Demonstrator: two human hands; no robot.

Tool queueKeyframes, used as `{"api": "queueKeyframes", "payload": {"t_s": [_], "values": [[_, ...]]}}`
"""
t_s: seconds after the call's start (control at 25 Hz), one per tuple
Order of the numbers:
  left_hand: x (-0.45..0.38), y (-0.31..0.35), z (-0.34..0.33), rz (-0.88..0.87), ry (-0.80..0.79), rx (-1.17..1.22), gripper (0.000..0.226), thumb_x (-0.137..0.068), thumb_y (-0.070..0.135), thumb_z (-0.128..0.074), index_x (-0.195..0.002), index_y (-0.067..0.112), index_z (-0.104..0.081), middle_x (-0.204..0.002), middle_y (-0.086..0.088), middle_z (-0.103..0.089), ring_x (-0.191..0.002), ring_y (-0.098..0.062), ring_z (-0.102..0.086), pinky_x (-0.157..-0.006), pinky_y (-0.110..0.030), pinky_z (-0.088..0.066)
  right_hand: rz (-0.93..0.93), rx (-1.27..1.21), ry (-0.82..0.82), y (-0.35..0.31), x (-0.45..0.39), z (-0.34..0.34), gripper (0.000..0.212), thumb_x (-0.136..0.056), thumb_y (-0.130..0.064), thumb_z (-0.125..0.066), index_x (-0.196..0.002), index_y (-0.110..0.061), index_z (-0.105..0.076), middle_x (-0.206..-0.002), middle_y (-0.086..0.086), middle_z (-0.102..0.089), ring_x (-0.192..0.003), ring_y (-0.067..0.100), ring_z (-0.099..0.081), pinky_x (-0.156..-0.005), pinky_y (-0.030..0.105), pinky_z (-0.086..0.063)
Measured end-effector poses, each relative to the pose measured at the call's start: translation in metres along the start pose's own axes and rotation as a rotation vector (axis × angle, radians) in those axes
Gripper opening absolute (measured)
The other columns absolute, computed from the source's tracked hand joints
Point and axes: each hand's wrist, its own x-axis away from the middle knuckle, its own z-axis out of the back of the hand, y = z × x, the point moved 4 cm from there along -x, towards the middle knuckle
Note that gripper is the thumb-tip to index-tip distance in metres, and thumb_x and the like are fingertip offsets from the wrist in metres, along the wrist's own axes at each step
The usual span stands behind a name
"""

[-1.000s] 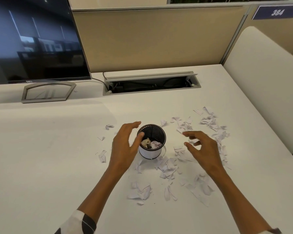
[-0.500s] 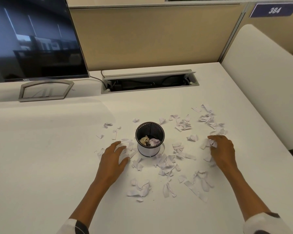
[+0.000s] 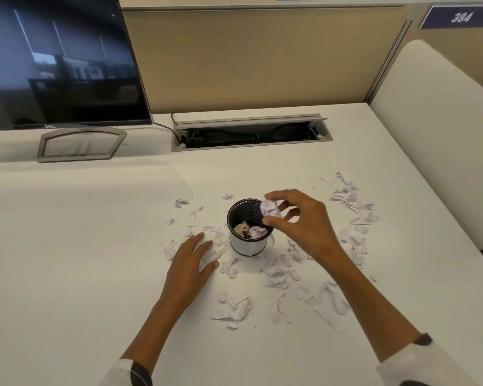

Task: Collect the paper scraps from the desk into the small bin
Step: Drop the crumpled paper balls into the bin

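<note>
we hold a wad of scraps pinched in our right hand over the bin's right rim, so release must come slightly leftward, while our left hand lies flat, fingers spread, on tabletop scraps beside it.

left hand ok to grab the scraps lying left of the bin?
Probably yes: the left hand already lies flat on the scraps left of the bin, and nothing stands between them.
</note>
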Motion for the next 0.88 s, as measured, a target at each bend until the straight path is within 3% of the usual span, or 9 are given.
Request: {"api": "queueKeyframes", "payload": {"t_s": [0.28, 0.76, 0.88], "values": [[0.002, 0.002, 0.003, -0.009, 0.009, 0.035, 0.049, -0.087, 0.033, -0.058, -0.133, 0.02, -0.045, -0.149, 0.002, -0.033, -0.139, -0.017, -0.024, -0.111, -0.036, -0.027, 0.007, 0.218, -0.163, 0.005, -0.005, -0.036, 0.044, -0.077, -0.021, -0.072, -0.118, -0.027, -0.058, -0.117, -0.004, -0.064, -0.109, 0.014, -0.046, -0.086, 0.019, -0.032], [0.001, 0.001, 0.0, -0.012, 0.019, 0.042, 0.05, -0.086, 0.032, -0.06, -0.133, 0.02, -0.045, -0.149, 0.0, -0.034, -0.139, -0.019, -0.025, -0.111, -0.036, -0.028, 0.0, 0.205, -0.14, 0.014, -0.002, -0.035, 0.044, -0.079, -0.022, -0.07, -0.12, -0.026, -0.056, -0.118, -0.004, -0.062, -0.108, 0.012, -0.044, -0.081, 0.015, -0.031], [0.001, 0.0, -0.001, -0.009, 0.023, 0.043, 0.05, -0.086, 0.032, -0.06, -0.132, 0.02, -0.046, -0.149, 0.0, -0.034, -0.139, -0.019, -0.026, -0.11, -0.036, -0.028, 0.002, 0.191, -0.136, 0.016, 0.0, -0.036, 0.045, -0.078, -0.023, -0.071, -0.12, -0.027, -0.056, -0.114, -0.006, -0.061, -0.106, 0.011, -0.045, -0.077, 0.008, -0.03]]}}
